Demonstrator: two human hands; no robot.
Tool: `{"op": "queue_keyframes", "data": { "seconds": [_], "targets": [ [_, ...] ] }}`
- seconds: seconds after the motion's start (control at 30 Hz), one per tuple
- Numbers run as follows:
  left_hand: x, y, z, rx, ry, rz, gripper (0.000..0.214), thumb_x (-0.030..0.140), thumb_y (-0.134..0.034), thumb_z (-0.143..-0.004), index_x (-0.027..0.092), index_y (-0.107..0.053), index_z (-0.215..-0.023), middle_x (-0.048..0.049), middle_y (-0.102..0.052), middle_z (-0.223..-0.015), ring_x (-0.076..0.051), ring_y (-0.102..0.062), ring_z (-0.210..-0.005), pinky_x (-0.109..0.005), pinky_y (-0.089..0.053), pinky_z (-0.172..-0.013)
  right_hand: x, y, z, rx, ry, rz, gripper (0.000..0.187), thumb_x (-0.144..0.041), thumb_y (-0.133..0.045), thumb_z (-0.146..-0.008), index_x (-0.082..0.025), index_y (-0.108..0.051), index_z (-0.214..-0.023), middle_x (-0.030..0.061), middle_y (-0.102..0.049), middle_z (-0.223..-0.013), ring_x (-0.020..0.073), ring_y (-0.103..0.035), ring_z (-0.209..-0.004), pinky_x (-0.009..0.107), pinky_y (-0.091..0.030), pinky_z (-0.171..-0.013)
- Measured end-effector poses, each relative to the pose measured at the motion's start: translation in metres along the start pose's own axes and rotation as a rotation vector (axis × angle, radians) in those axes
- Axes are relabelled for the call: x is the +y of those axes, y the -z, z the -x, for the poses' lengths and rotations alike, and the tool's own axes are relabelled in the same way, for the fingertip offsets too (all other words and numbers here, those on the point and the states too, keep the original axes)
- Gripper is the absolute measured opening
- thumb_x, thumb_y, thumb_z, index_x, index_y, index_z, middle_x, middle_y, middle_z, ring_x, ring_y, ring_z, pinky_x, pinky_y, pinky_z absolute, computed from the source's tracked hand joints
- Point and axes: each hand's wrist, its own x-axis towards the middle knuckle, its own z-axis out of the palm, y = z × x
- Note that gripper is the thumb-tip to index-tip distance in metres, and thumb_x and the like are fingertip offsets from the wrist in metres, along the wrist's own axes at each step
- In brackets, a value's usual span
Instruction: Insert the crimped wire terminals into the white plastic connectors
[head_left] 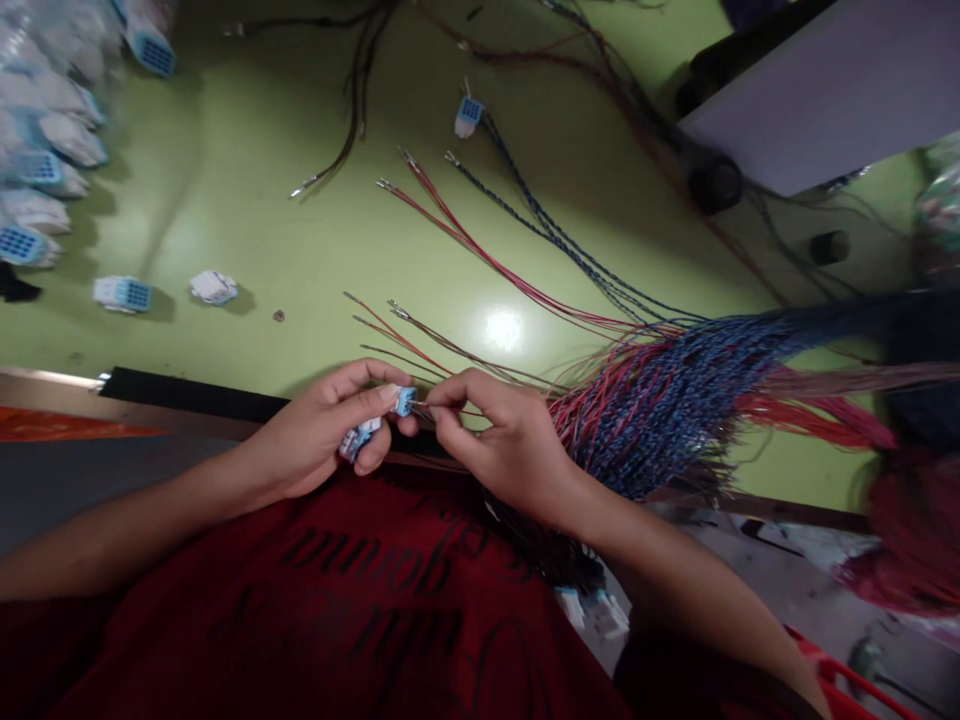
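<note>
Between the thumb and fingers of my left hand [341,425] is a small white and blue connector housing [406,400]. A second white and blue connector [361,438] sits lower in the same hand, against the curled fingers. My right hand [502,430] pinches a thin wire [421,405] whose end meets the blue face of the upper connector; how deep it goes I cannot tell. Just beyond my hands, brown and orange wires [405,330] with metal terminals lie on the green table [300,260].
A thick bundle of blue, red and brown wires [652,420] spreads across the right side. More connectors [45,170] are piled at the left, with loose ones [124,294] nearer me. One connector [469,115] with blue twisted wires lies at the back. A pale panel [825,100] stands back right.
</note>
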Motion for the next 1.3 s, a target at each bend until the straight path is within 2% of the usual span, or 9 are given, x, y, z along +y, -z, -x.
{"op": "queue_keyframes", "data": {
  "seconds": [0.33, 0.5, 0.67, 0.87, 1.03, 1.07, 1.13, 1.2, 1.3],
  "targets": [
    [-0.001, -0.001, -0.001, 0.024, 0.004, -0.04, 0.013, 0.026, -0.065, -0.086, 0.015, -0.059, -0.09, 0.0007, -0.065, -0.067, -0.004, -0.048, -0.039, -0.015, -0.039, -0.037, 0.0, -0.006, 0.0, -0.013, 0.093, 0.117, 0.015, -0.007, -0.052, -0.082, -0.016, -0.063, -0.075, 0.0, -0.068, -0.069, 0.0091, -0.06, -0.062, 0.021, -0.044, -0.06],
    [-0.002, -0.002, 0.001, 0.02, -0.013, -0.052, 0.024, 0.03, -0.074, -0.078, 0.015, -0.059, -0.089, 0.0022, -0.063, -0.061, -0.005, -0.05, -0.037, -0.014, -0.037, -0.035, 0.001, -0.011, 0.0, -0.039, 0.13, 0.134, 0.016, -0.01, -0.052, -0.086, -0.016, -0.06, -0.073, 0.0011, -0.066, -0.067, 0.0103, -0.058, -0.061, 0.022, -0.043, -0.061],
    [-0.002, -0.003, 0.001, 0.044, -0.019, -0.074, 0.03, 0.034, -0.075, -0.076, 0.014, -0.059, -0.09, 0.0, -0.065, -0.064, -0.004, -0.049, -0.038, -0.015, -0.038, -0.035, 0.002, -0.009, 0.003, -0.025, 0.109, 0.077, 0.012, -0.009, -0.053, -0.085, -0.016, -0.061, -0.08, 0.0001, -0.068, -0.07, 0.0087, -0.059, -0.061, 0.019, -0.044, -0.06],
    [-0.002, -0.005, -0.001, 0.037, -0.021, -0.083, 0.03, 0.034, -0.076, -0.075, 0.015, -0.058, -0.087, 0.002, -0.063, -0.061, -0.005, -0.05, -0.038, -0.016, -0.038, -0.035, 0.0, -0.013, 0.003, -0.01, 0.108, 0.137, 0.014, -0.009, -0.05, -0.085, -0.015, -0.059, -0.076, 0.0008, -0.065, -0.068, 0.0095, -0.056, -0.061, 0.021, -0.042, -0.059],
    [-0.002, -0.004, -0.002, 0.04, -0.003, -0.101, 0.025, 0.033, -0.072, -0.08, 0.015, -0.057, -0.09, -0.0003, -0.066, -0.066, -0.005, -0.049, -0.038, -0.017, -0.038, -0.036, 0.007, 0.005, -0.001, -0.051, 0.07, 0.052, 0.014, -0.014, -0.052, -0.09, -0.017, -0.063, -0.082, 0.0007, -0.068, -0.075, 0.0103, -0.061, -0.066, 0.023, -0.046, -0.062],
    [-0.002, -0.004, -0.002, 0.041, 0.005, -0.104, 0.024, 0.033, -0.07, -0.081, 0.015, -0.057, -0.091, -0.0014, -0.067, -0.067, -0.005, -0.049, -0.038, -0.017, -0.038, -0.036, 0.012, 0.01, -0.002, -0.03, 0.069, 0.11, 0.014, -0.017, -0.052, -0.091, -0.018, -0.064, -0.084, 0.002, -0.069, -0.078, 0.0121, -0.062, -0.07, 0.025, -0.047, -0.065],
    [-0.002, -0.004, -0.004, 0.039, 0.019, -0.108, 0.023, 0.032, -0.069, -0.082, 0.016, -0.056, -0.092, -0.0028, -0.069, -0.07, -0.006, -0.049, -0.038, -0.018, -0.038, -0.036, 0.026, 0.019, -0.004, 0.054, 0.063, 0.368, 0.014, -0.017, -0.052, -0.09, -0.018, -0.065, -0.085, 0.0066, -0.069, -0.083, 0.0176, -0.061, -0.079, 0.032, -0.046, -0.071],
    [-0.002, -0.005, -0.005, 0.032, 0.025, -0.109, 0.023, 0.031, -0.069, -0.082, 0.016, -0.056, -0.093, -0.0032, -0.069, -0.07, -0.006, -0.05, -0.038, -0.018, -0.037, -0.036, 0.04, 0.023, -0.006, 0.063, 0.056, 0.632, 0.017, -0.014, -0.051, -0.088, -0.017, -0.064, -0.078, 0.0097, -0.067, -0.08, 0.0213, -0.058, -0.078, 0.036, -0.042, -0.069],
    [-0.002, -0.005, -0.005, 0.029, 0.024, -0.107, 0.022, 0.03, -0.069, -0.083, 0.016, -0.056, -0.093, -0.0028, -0.069, -0.07, -0.006, -0.049, -0.037, -0.018, -0.037, -0.036, 0.054, 0.025, -0.005, 0.056, 0.089, 0.773, 0.02, -0.012, -0.049, -0.087, -0.017, -0.062, -0.073, 0.0112, -0.066, -0.079, 0.0227, -0.056, -0.075, 0.036, -0.038, -0.066]
  ]
}}
